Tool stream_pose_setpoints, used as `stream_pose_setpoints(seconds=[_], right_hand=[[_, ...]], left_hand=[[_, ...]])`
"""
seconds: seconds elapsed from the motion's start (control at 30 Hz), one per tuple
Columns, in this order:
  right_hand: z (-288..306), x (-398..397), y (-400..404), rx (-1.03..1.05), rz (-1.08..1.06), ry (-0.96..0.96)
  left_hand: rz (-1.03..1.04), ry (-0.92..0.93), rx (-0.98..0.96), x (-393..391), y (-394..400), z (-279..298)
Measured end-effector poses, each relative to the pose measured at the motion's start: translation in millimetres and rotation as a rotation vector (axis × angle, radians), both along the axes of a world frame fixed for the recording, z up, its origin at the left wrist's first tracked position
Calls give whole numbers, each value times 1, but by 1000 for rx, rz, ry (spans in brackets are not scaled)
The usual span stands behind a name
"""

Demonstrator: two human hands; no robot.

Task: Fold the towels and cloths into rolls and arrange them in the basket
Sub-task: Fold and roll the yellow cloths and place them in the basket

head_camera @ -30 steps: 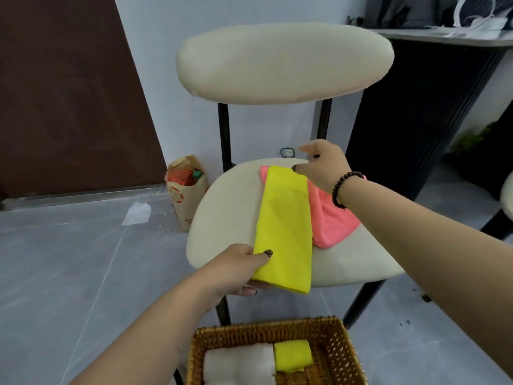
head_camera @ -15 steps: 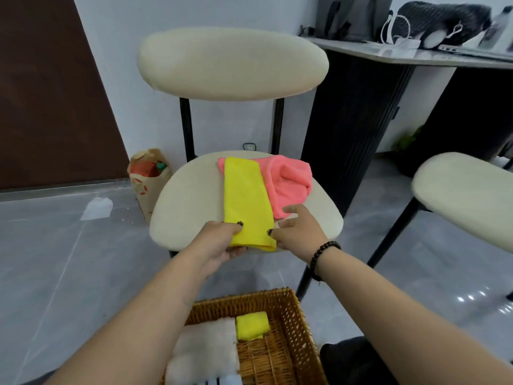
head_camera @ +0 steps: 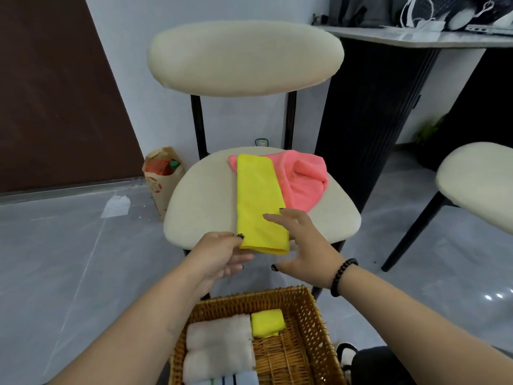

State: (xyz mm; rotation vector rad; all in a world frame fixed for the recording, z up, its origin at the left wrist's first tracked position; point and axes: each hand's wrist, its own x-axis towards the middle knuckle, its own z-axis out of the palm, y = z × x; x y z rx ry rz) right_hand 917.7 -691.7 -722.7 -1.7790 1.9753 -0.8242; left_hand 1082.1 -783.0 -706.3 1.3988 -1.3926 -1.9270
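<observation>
A yellow cloth (head_camera: pixel 259 201), folded into a long strip, lies on the cream chair seat (head_camera: pixel 200 207) with its near end over the front edge. My left hand (head_camera: pixel 219 254) pinches that end's left corner between thumb and fingers. My right hand (head_camera: pixel 302 240) hovers at the strip's right side with fingers spread and straight, their tips over the cloth. A crumpled pink cloth (head_camera: pixel 301 180) lies beside and partly under the strip. Below, the wicker basket (head_camera: pixel 308 326) holds two white towel rolls (head_camera: pixel 219 345) and a small yellow roll (head_camera: pixel 268 322).
A second cream chair (head_camera: pixel 477 187) stands at the right. A dark table leg panel (head_camera: pixel 369 118) rises behind the seat. A paper bag (head_camera: pixel 162 182) sits on the grey floor at the left, near a brown door (head_camera: pixel 55 93).
My right hand came from the strip's far end to its near end, then let go and spread its fingers. My left hand stayed on the near left corner. The view shifted.
</observation>
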Motion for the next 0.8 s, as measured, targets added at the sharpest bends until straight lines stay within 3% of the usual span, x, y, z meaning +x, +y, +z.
stream_pose_setpoints(seconds=[0.13, 0.3, 0.4, 0.53, 0.67, 0.8], right_hand=[[-11, 5, -1, -1, 9, 465], [-28, 0, -7, -255, 70, 610], [-33, -2, -9, -275, 92, 630], [-35, -3, -12, -342, 80, 618], [-29, -1, -14, -337, 14, 476], [-21, 1, -15, -212, -61, 340]], left_hand=[[-5, -78, -46, -7, -6, 0], [-198, -513, -576, 0, -20, -10], [-347, -617, -710, 4, -19, -12], [-337, -601, -669, 8, -23, -13], [-298, -585, -717, 12, -23, -14], [-300, -469, -1150, 9, -13, -13]])
